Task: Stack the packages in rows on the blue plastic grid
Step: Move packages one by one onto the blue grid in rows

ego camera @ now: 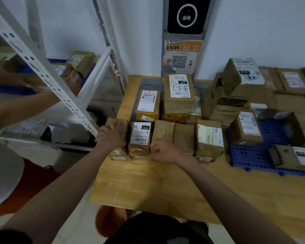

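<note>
- Cardboard packages stand upright in a front row on the wooden table point(148, 187), and both hands are at the left end of that row
- left hand point(110, 138) curls over the top of the end box point(119, 127); fingers wrap its upper edge, so it grips that box
- right hand point(163, 150) sits as a fist against the near top edge of the plain brown box point(163, 132); cannot tell if it pinches the box or just presses it
- labelled 010 box point(140, 136) stands between the two hands, touching both neighbours
- hands are apart, one box width of gap between them
- to do the step well, I judge: squeeze the three boxes together as one block, keep them upright, lift level so the middle one does not slip out
- blue plastic grid point(253, 155) lies well to the right of the right hand, past the rest of the row
- grid already carries several packages; bare cells show at its near left part, closest to the right hand
- carry goes rightward over the row, so clear the taller stack point(179, 95) beyond the hands
</note>
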